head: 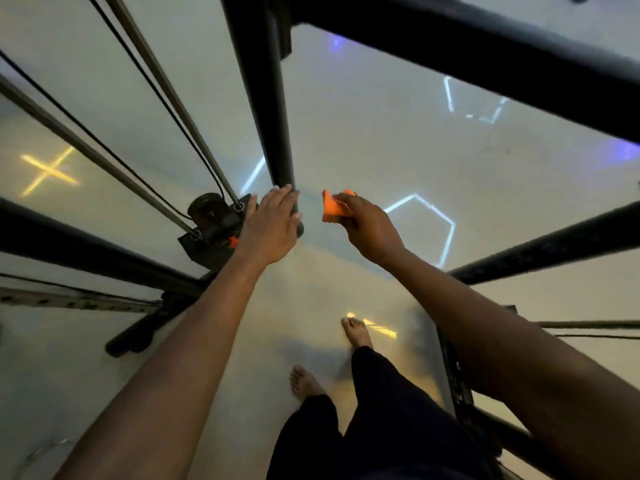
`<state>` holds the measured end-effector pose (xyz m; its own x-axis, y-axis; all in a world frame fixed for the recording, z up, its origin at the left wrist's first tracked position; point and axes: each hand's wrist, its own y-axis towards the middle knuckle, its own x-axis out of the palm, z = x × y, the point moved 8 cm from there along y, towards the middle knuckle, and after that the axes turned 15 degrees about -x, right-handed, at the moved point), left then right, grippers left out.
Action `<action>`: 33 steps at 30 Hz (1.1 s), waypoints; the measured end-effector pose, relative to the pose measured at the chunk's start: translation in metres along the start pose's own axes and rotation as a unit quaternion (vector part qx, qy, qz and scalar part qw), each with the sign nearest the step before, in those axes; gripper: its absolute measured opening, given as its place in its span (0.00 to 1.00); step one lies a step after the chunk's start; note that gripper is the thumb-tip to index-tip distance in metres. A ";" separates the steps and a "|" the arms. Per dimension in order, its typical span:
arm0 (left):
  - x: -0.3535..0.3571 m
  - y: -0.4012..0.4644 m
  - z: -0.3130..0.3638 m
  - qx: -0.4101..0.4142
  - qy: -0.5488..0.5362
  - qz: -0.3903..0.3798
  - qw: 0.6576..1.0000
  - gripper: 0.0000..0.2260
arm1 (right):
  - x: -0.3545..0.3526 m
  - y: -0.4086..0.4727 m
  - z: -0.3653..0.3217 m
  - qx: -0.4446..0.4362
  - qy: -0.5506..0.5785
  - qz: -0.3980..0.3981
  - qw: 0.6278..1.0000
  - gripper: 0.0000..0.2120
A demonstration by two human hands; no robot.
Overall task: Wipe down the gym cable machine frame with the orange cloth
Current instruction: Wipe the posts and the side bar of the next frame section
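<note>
While the left hand (268, 226) rests flat-fingered on the post (266, 109), the right hand (367, 225) pinches the cloth (330, 209), soft and light, best kept bunched.

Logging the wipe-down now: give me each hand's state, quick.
Left hand: open, straight fingers resting on the black vertical steel frame post.
Right hand: closed on the bunched orange cloth, apart from the post.

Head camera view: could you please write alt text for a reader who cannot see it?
A person's right hand holds a bunched orange cloth just beside a black upright post of a gym cable machine, not touching it. The left hand rests on the post's lower end.
</note>
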<state>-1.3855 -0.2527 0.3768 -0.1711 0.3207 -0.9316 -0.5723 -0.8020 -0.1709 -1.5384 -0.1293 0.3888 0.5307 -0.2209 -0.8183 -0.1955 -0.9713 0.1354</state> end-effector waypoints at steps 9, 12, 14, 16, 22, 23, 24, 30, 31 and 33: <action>-0.133 0.001 0.060 0.085 -0.005 0.101 0.991 0.23 | -0.131 0.026 -0.080 -0.067 -0.075 0.100 0.990 0.18; -0.171 0.019 0.075 0.106 -0.010 0.134 0.985 0.24 | -0.169 0.045 -0.093 -0.091 -0.085 0.136 0.983 0.19; -0.199 0.036 0.084 0.118 -0.014 0.160 0.980 0.24 | -0.192 0.067 -0.092 -0.104 -0.095 0.150 0.979 0.19; -0.226 0.056 0.092 0.128 -0.019 0.192 0.973 0.24 | -0.215 0.090 -0.092 -0.114 -0.094 0.174 0.974 0.20; -0.284 0.106 0.109 0.138 0.001 0.283 0.949 0.24 | -0.268 0.156 -0.088 -0.142 -0.119 0.206 0.961 0.25; -0.288 0.114 0.111 0.137 0.016 0.291 0.947 0.23 | -0.272 0.170 -0.082 -0.138 -0.119 0.202 0.962 0.25; -0.291 0.123 0.112 0.133 0.035 0.300 0.944 0.23 | -0.276 0.183 -0.076 -0.137 -0.121 0.197 0.963 0.25; -0.285 0.166 0.111 0.121 0.115 0.346 0.923 0.26 | -0.272 0.254 -0.058 -0.149 -0.140 0.143 0.968 0.27; -0.281 0.172 0.110 0.120 0.125 0.349 0.921 0.27 | -0.267 0.264 -0.055 -0.147 -0.149 0.133 0.969 0.28; -0.274 0.185 0.107 0.116 0.140 0.355 0.917 0.30 | -0.253 0.282 -0.044 -0.137 -0.173 0.109 0.969 0.27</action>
<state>-1.5298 -0.4349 0.6350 -0.3723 -0.4098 -0.8327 -0.5569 -0.6191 0.5537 -1.6912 -0.3516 0.6589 0.1830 -0.4274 -0.8853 -0.0199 -0.9020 0.4313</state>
